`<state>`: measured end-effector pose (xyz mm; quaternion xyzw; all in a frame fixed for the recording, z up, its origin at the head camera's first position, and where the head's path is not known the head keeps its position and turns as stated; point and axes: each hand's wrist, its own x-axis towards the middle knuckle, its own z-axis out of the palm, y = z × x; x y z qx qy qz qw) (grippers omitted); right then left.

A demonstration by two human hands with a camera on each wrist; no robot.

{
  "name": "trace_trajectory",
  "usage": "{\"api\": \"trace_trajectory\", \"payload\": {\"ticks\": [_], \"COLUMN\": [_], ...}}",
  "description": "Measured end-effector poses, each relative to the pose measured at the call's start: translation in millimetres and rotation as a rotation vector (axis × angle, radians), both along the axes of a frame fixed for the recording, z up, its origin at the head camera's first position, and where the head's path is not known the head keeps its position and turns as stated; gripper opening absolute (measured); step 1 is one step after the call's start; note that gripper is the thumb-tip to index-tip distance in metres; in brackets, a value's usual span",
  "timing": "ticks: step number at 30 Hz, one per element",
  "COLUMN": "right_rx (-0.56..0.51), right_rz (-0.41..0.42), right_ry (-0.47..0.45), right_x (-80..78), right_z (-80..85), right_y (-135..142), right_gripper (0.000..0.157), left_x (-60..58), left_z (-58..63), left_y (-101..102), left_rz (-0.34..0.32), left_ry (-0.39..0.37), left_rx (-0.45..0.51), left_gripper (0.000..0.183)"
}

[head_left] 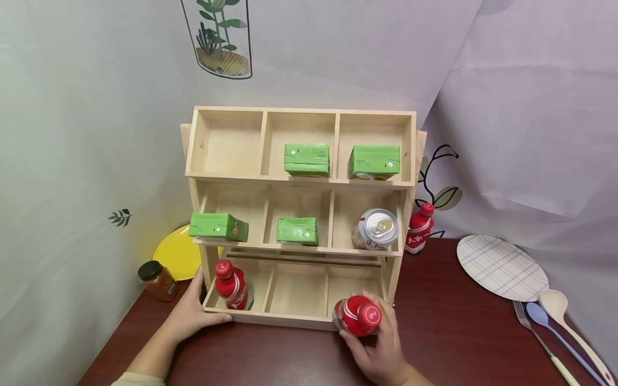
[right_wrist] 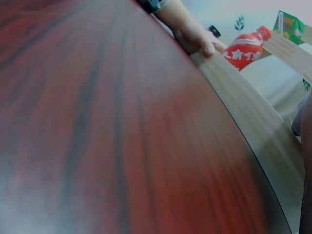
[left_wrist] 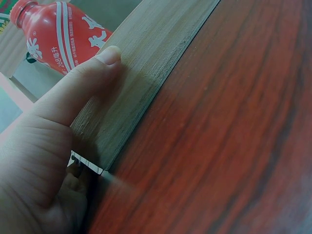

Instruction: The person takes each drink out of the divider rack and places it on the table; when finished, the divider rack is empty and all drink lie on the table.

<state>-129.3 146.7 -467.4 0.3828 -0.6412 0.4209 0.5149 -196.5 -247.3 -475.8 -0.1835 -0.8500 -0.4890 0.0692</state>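
Note:
My right hand (head_left: 383, 348) grips a red-capped bottle (head_left: 357, 315) with a red label, its thumb on the near side. The bottle leans toward me over the front edge of the bottom right compartment. At the lower left corner of the wooden rack (head_left: 299, 320), my left hand (head_left: 190, 313) holds the frame, thumb along the front board and other fingers round the side. Just behind that thumb, a second red bottle (left_wrist: 63, 36) stands in the bottom left compartment. In the right wrist view, the held bottle is mostly hidden.
Green cartons (head_left: 306, 159) sit in the rack's upper tiers, with a can (head_left: 376, 229) at middle right. Left are a yellow plate (head_left: 181, 254) and a dark-lidded jar (head_left: 156, 280). Right stand another red bottle (head_left: 419, 229), a checked plate (head_left: 502, 267), a fork (head_left: 536, 335) and spoons (head_left: 555, 305).

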Motion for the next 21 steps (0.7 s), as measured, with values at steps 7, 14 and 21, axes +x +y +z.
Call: {"api": "trace_trajectory", "payload": {"ticks": [7,14,21], "right_rx": [0.007,0.005,-0.021], "right_rz": [0.024,-0.013,-0.064], "right_ry": [0.031,0.001,0.005], "right_x": [3.7,6.3,9.2], "right_z": [6.0,4.0,2.2], "right_y": [9,22,34], "right_gripper": [0.067,0.067,0.065], "left_x": [0.8,-0.2,-0.9], "left_z": [-1.8,-0.6,-0.6], "left_y": [0,0,-1], "left_rz": [-0.002,-0.008,-0.012], "left_ry": [0.003,-0.009,-0.007], "left_rx": [0.009,0.018,0.023], "left_gripper": [0.131,0.131,0.132]}}
